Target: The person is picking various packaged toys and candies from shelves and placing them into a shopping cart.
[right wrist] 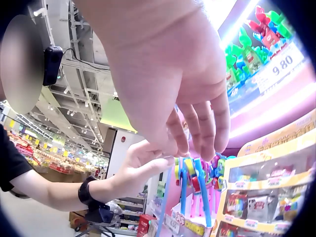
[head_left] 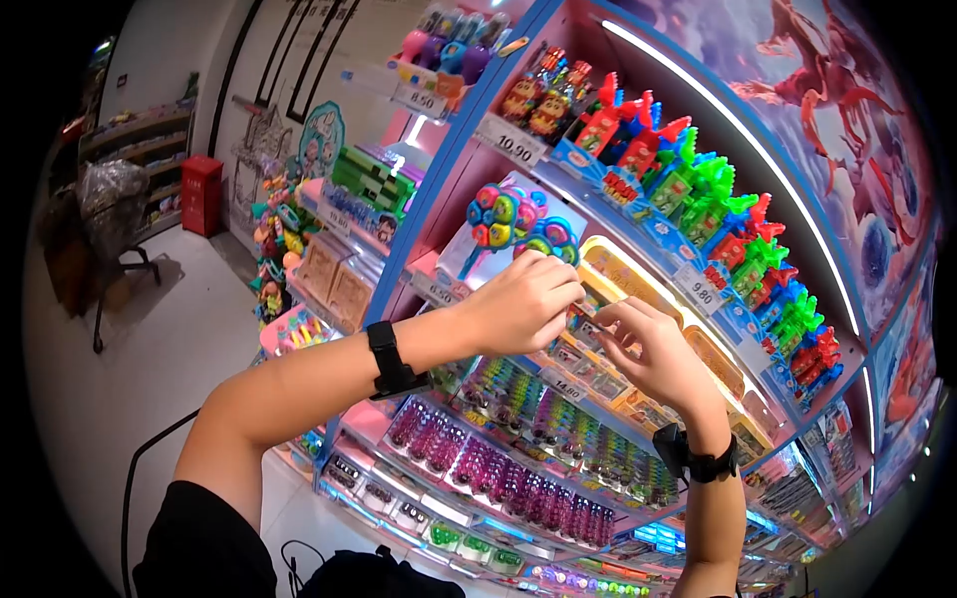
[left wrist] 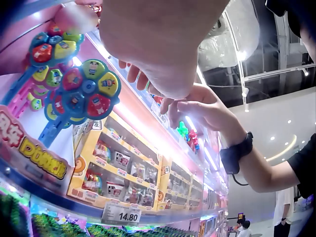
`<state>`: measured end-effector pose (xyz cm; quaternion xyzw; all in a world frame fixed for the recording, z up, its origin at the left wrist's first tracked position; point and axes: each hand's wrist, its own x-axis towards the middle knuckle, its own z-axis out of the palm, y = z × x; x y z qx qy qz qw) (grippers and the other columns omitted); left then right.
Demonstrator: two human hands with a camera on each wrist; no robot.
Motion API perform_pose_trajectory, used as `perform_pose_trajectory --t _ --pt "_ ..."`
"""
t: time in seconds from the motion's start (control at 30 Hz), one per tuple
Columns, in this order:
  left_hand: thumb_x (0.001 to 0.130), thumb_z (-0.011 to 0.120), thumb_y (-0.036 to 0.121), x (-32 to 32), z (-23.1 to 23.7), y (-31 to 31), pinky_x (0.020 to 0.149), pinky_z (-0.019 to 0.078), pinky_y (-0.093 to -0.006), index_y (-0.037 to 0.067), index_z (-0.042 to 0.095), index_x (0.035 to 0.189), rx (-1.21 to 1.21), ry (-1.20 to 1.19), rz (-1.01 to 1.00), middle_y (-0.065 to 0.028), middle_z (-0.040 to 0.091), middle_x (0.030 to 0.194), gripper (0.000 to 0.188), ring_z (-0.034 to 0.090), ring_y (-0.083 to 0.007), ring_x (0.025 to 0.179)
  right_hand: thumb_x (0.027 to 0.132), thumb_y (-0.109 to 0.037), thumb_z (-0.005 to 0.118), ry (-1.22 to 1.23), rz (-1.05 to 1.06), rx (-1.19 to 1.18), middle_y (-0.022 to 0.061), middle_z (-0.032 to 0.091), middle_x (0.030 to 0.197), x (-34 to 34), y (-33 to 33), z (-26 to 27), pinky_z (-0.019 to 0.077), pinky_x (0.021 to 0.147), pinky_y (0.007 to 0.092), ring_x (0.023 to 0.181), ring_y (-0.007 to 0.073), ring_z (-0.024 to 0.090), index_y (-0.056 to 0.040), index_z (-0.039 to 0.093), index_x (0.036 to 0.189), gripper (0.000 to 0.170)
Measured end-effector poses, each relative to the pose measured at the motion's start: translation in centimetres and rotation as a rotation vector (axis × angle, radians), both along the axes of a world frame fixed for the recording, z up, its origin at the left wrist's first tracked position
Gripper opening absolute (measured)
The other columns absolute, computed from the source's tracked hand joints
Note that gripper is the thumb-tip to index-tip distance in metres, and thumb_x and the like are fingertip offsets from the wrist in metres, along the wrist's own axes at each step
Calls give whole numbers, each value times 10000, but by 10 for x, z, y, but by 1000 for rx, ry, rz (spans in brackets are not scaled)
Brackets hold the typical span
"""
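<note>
My left hand point(head_left: 530, 301) and right hand point(head_left: 650, 349) are raised close together in front of a shop shelf, fingertips almost meeting. The left fingers bend toward the thumb; on the right hand point(left wrist: 200, 106) the fingers are bent too. A thin dark sliver shows between the fingertips in the head view, and I cannot tell whether either hand pinches it. Just behind the left hand stand flower-shaped toys point(left wrist: 89, 88) with coloured petals and blue handles. Yellow boxes with clear windows point(left wrist: 116, 170), filled with small packets, line the shelf below the hands.
Red and green bagged toys point(head_left: 703, 194) fill the shelf above. Lower rows hold purple bottle-like items point(head_left: 528, 498). A blue upright post point(head_left: 439, 149) divides the shelving. At left are a red bin point(head_left: 202, 195) and a plastic-wrapped chair point(head_left: 115, 204).
</note>
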<state>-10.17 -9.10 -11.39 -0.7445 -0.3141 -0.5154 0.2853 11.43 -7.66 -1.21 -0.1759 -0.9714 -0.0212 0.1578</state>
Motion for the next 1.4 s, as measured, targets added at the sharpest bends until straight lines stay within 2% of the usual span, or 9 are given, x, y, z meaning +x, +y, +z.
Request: perform_pose_trajectory --t 0.17,0.27,0.4,0.53,0.6,0.8,1.1,1.23,1.4 --pt "802 618 69 -18 -65 -15 894 428 -411 33 606 969 -170 -149 26 -102 602 976 171 582 -302 968 900 -117 633 -146 65 -54 177 614 924 -36 8 -54 523 721 397 788 315 649 2 610 1045 190" --pt "810 609 72 -29 -100 -16 903 424 -412 29 614 988 -199 -196 102 -112 616 1014 183 586 -299 994 896 -109 651 -284 117 -112 165 630 933 -53 14 -90 515 756 391 813 288 650 3 609 1056 200" --pt "817 588 79 -75 -120 -16 951 412 -423 29 597 1040 -228 -330 278 -125 611 1058 229 572 -307 1046 916 -154 624 -385 135 -238 199 639 939 -65 7 -110 525 772 436 845 328 661 -1 596 1102 243" --pt "824 586 75 -149 -102 -4 979 404 -441 26 553 1130 -103 -411 529 -153 566 1163 312 534 -330 1121 923 -162 616 -371 115 -203 199 648 943 -64 11 -111 524 769 440 847 330 664 1 605 1112 250" --pt "842 610 101 -185 -88 11 1003 398 -453 20 543 1171 42 -340 638 -158 556 1215 346 517 -342 1169 924 -165 615 -346 107 -207 202 651 944 -61 14 -109 523 768 440 846 335 663 1 611 1109 249" --pt "879 639 155 -236 -64 31 1091 351 -442 43 519 1303 83 40 778 -146 525 1329 455 478 -327 1255 923 -175 620 -313 106 -182 207 653 930 -58 14 -103 517 762 448 848 351 657 -1 618 1092 242" --pt "833 619 87 -249 -55 37 1073 389 -444 22 558 1244 -183 -7 568 -179 567 1263 421 492 -354 1237 905 -155 615 -279 77 -193 217 634 922 -55 23 -105 500 795 464 860 396 627 6 606 1070 231" --pt "838 585 43 -240 -56 32 1064 397 -438 10 546 1263 -31 -28 618 -196 553 1299 428 491 -368 1240 897 -147 612 -240 44 -200 234 636 955 -56 28 -106 504 804 480 913 414 623 9 594 1077 239" --pt "869 582 19 -182 -52 9 984 439 -407 -9 562 1173 11 -197 424 -179 592 1190 305 562 -351 1132 897 -152 614 -119 31 -136 223 621 1035 -55 37 -111 517 819 484 949 418 622 1 574 1120 273"
